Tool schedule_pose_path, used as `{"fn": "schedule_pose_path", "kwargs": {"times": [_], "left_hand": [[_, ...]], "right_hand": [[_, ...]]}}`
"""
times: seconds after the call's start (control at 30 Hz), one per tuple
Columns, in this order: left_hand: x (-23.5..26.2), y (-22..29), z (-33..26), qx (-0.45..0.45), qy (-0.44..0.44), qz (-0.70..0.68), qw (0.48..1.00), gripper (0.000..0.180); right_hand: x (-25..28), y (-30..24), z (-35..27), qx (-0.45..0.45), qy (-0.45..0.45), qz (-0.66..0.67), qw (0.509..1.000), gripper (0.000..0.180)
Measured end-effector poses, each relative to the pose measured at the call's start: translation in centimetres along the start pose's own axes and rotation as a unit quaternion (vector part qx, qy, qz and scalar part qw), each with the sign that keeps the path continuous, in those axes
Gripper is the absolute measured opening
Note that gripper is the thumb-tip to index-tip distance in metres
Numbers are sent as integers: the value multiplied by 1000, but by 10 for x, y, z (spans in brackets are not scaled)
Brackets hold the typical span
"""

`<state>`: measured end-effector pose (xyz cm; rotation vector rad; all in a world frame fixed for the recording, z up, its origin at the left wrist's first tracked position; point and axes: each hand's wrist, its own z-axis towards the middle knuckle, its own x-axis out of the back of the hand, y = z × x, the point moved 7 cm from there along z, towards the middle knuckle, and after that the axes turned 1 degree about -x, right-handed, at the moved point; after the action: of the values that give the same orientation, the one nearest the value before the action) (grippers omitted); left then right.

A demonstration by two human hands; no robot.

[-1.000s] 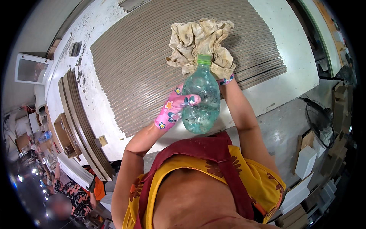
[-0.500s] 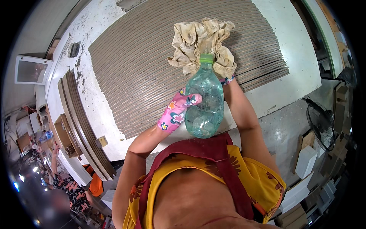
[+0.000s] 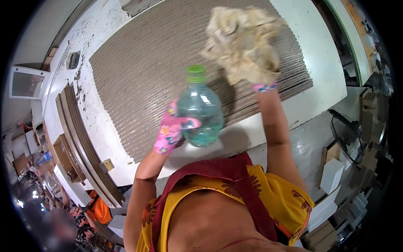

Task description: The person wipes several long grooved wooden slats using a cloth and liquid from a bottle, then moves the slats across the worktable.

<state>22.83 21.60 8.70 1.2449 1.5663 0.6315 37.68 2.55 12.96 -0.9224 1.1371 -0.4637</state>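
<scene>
Now, left hand (image 3: 173,129): curled around a translucent green plastic bottle (image 3: 204,103).
Right hand (image 3: 264,87): covered by crumpled cream cloth (image 3: 241,46); we cannot tell its grip.

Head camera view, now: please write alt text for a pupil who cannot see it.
A pink-gloved left hand grips a greenish plastic bottle with a bright green cap. A crumpled beige cloth hides most of the right hand, over thin brown strips laid in rows across a white table.
</scene>
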Motion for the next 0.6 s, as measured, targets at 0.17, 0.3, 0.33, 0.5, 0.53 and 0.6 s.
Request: {"fn": "schedule_pose_path", "kwargs": {"times": [0.17,0.3,0.33,0.5,0.53,0.6], "left_hand": [[68,64,-3,-165,191,94,963,74],[99,61,4,-219,271,202,915,77],[102,53,-1,-224,267,212,913,75],[95,40,3,-222,120,164,954,99],[96,37,-4,-218,98,147,960,105],[90,42,-5,-194,46,177,964,109]], "right_hand": [[78,-66,46,22,239,-368,898,40],[28,4,133,109,13,-681,724,33],[13,35,146,118,-42,-843,522,32],[132,83,190,-27,-57,-712,699,32],[119,49,196,-52,-8,-871,489,31],[169,-20,195,43,125,-865,484,28]]}}
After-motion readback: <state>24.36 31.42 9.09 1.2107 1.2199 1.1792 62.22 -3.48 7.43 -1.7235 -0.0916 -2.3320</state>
